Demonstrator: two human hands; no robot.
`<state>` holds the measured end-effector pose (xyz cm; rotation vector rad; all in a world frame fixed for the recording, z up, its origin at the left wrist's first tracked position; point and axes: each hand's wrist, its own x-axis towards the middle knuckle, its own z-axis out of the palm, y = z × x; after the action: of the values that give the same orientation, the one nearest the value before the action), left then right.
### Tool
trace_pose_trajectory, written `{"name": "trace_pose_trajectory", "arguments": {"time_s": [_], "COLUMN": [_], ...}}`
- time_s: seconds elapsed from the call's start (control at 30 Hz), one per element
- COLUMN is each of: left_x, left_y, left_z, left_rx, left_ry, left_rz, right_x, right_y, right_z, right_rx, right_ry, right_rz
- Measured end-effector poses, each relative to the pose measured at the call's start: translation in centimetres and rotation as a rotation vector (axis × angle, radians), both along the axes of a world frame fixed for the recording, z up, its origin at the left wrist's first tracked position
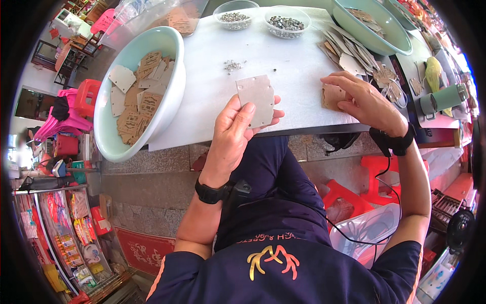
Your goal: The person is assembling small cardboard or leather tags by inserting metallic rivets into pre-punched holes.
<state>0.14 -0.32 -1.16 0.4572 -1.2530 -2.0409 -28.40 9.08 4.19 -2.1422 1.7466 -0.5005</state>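
My left hand [238, 121] holds a grey cardboard card [256, 99] with small holes along its edges, the thumb across its face and the fingers behind. At the table's front edge my right hand [369, 99] has its thumb and fingers around a brown cardboard card [331, 96]; part of that card is hidden by the hand. A small heap of shiny metal fasteners [233, 66] lies on the white tabletop [202, 86], with a single dark one [275, 70] to its right. Beyond my right hand is a spread pile of cardboard cards [349, 48].
A pale green basin [177, 91] of printed cards stands at left, another green basin [390, 40] at far right. Two clear bowls of metal fasteners, a left bowl [234, 20] and a right bowl [286, 25], sit at the back. A green flask [448, 97] is at right. Red stools [347, 197] stand below.
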Motion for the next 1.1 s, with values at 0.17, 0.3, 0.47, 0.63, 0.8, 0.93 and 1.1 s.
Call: {"name": "trace_pose_trajectory", "arguments": {"time_s": [0.17, 0.3, 0.47, 0.63, 0.8, 0.93, 1.1], "left_x": [0.2, 0.3, 0.4, 0.0, -0.7, -0.5, -0.2], "left_y": [0.0, 0.0, -0.1, 0.3, 0.8, 1.1, 1.1], "left_z": [-0.3, -0.4, -0.5, -0.4, -0.3, 0.2, 0.8], "left_rx": [0.006, 0.026, 0.047, 0.035, 0.011, 0.088, 0.226], "left_ry": [0.033, 0.054, 0.082, 0.042, 0.038, 0.066, 0.129], "left_rz": [-0.023, -0.028, -0.028, 0.013, 0.054, 0.092, 0.027], "right_x": [1.0, 1.3, 0.5, 5.2, 9.7, 13.0, 14.7], "right_y": [0.6, 1.3, 2.2, 0.8, -2.5, -4.8, -5.3], "right_z": [0.9, 1.1, 3.0, 3.5, 2.3, 0.6, 0.3], "right_rx": [-0.006, -0.112, -0.073, -0.084, -0.371, -0.476, -0.435], "right_ry": [0.000, -0.030, 0.021, -0.635, -0.172, -0.245, -0.302], "right_rz": [-0.039, -0.151, -0.259, -0.402, -0.276, -0.190, -0.125]}}
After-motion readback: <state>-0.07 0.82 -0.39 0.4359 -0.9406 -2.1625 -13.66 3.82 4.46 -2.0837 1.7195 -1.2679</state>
